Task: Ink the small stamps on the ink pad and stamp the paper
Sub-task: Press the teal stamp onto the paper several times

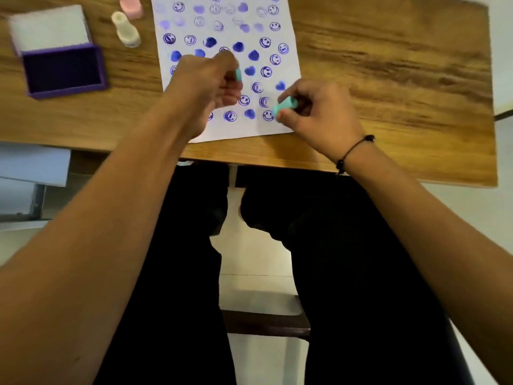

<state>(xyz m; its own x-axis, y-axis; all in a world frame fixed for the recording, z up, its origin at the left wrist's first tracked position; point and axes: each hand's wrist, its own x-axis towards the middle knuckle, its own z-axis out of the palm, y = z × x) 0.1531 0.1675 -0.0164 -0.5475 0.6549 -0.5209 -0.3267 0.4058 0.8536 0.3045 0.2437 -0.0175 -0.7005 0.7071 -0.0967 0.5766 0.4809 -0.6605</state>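
I read both hands over the near half of the paper (pixel 226 65), which lies on the desk (pixel 388 65). The right hand (pixel 319 112) pinches a teal stamp (pixel 284 105) between thumb and curled fingers; its long axis lies nearly flat, pointing left and slightly toward me, just above the sheet's lower right corner. The left hand (pixel 211 79) is curled round a second teal piece (pixel 238 75), of which only a short end shows; I cannot tell whether it is a stamp or a cap. The ink pad (pixel 63 69) sits open well to the left of the paper, so the left hand is nearer to it. The sheet already carries rows of purple smileys and hearts. A cream stamp (pixel 126 30) and a pink stamp (pixel 130 4) rest between pad and paper.
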